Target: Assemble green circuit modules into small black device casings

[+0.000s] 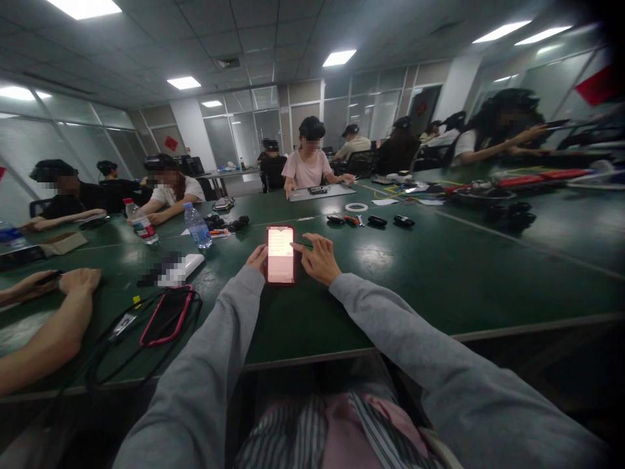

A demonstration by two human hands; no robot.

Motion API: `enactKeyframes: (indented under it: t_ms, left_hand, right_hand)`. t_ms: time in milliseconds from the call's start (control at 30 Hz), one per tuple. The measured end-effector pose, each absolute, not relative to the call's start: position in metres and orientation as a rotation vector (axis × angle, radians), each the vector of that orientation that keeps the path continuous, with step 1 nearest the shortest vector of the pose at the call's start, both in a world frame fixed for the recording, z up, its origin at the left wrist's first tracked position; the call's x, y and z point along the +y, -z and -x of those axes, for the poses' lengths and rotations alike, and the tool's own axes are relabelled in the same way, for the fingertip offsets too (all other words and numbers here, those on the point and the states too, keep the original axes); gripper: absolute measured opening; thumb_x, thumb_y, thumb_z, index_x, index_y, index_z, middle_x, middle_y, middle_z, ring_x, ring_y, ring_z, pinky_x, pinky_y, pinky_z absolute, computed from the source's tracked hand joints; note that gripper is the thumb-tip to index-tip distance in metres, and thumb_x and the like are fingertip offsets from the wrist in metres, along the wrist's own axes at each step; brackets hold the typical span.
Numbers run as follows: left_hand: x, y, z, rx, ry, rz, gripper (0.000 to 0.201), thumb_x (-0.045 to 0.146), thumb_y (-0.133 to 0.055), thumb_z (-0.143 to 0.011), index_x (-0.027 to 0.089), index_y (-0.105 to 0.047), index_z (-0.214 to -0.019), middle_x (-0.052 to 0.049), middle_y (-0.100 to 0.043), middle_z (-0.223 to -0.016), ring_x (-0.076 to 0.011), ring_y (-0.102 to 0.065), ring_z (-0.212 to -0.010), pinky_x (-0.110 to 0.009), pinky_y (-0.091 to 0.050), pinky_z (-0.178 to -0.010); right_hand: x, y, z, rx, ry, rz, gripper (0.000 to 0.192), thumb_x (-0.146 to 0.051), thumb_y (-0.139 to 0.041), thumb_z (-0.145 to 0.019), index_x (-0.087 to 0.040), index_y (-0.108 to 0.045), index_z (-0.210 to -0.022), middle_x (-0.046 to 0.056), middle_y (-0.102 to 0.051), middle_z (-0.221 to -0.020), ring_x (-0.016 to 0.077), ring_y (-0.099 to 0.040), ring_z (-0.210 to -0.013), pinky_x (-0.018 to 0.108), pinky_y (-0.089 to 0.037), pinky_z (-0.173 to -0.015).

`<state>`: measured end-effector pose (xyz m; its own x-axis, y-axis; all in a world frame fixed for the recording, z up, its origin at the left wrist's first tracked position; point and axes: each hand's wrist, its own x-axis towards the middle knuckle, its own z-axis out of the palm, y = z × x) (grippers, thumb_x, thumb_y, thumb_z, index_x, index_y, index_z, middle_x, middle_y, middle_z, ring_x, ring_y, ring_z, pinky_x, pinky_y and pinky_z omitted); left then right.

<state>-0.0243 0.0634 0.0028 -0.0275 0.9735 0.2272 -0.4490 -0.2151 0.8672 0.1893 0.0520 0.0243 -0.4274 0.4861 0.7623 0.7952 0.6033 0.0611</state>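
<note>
On the green surface (439, 273), left hand (257, 258) steadies a lit smartphone (280, 255), fingers clamped on its edge, while right hand (318, 257) taps with forefinger extended, best lightly.

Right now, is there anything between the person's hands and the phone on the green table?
Nothing visible does. The left hand rests against the left edge of the lit phone, and the right hand lies beside its right edge with a finger stretched toward the screen. The bottles stand apart, farther to the left.
</note>
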Motion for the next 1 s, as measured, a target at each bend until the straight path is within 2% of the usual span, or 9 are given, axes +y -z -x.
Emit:
enactKeyframes:
  t_ms: [233, 400, 567, 733, 1000]
  left_hand:
    - [0.0662, -0.0026, 0.0244, 0.689, -1.529, -1.021, 0.044, 0.039, -0.076, -0.068, 0.017, -0.061, -0.103, -0.010, -0.069, -0.102, -0.0263, -0.065, -0.095, -0.045, -0.047, -0.089]
    - [0.0638, -0.0036, 0.0228, 0.741, -1.552, -1.011, 0.046, 0.041, -0.075, -0.067, 0.017, -0.060, -0.104, -0.010, -0.069, -0.100, -0.0262, -0.066, -0.091, -0.046, -0.048, -0.086]
    - [0.0620, -0.0053, 0.0220, 0.702, -1.520, -1.019, 0.049, 0.041, -0.075, -0.068, 0.017, -0.059, -0.108, -0.011, -0.068, -0.106, -0.0265, -0.064, -0.098, -0.044, -0.047, -0.089]
    - [0.0633, -0.0050, 0.0223, 0.728, -1.512, -1.027, 0.046, 0.039, -0.075, -0.069, 0.017, -0.060, -0.106, -0.010, -0.068, -0.104, -0.0253, -0.065, -0.093, -0.044, -0.048, -0.088]
    - [0.0658, -0.0050, 0.0246, 0.716, -1.471, -1.006, 0.046, 0.038, -0.074, -0.070, 0.017, -0.060, -0.109, -0.014, -0.066, -0.111, -0.0292, -0.061, -0.106, -0.050, -0.042, -0.096]
  right_hand:
    - [0.0534, -0.0249, -0.1857, -2.118, 0.556, 1.023, 0.049, -0.021, -0.043, -0.087, -0.033, -0.045, -0.135, 0.008, -0.036, -0.135, 0.0264, -0.030, -0.123, 0.043, -0.021, -0.098]
    - [0.0531, -0.0241, -0.1867, -2.157, 0.596, 0.994, 0.047, -0.023, -0.045, -0.087, -0.035, -0.048, -0.132, 0.007, -0.036, -0.134, 0.0270, -0.029, -0.123, 0.043, -0.020, -0.098]
    - [0.0525, -0.0266, -0.1871, -2.131, 0.614, 1.041, 0.048, -0.022, -0.045, -0.087, -0.033, -0.046, -0.134, 0.008, -0.036, -0.134, 0.0269, -0.030, -0.121, 0.042, -0.020, -0.097]
    - [0.0542, -0.0298, -0.1877, -2.081, 0.608, 1.096, 0.048, -0.022, -0.043, -0.087, -0.031, -0.045, -0.135, 0.009, -0.035, -0.135, 0.0275, -0.029, -0.122, 0.043, -0.020, -0.098]
    - [0.0575, -0.0269, -0.1896, -2.064, 0.593, 1.071, 0.051, -0.021, -0.044, -0.087, -0.034, -0.043, -0.136, 0.008, -0.034, -0.134, 0.0273, -0.029, -0.122, 0.043, -0.020, -0.097]
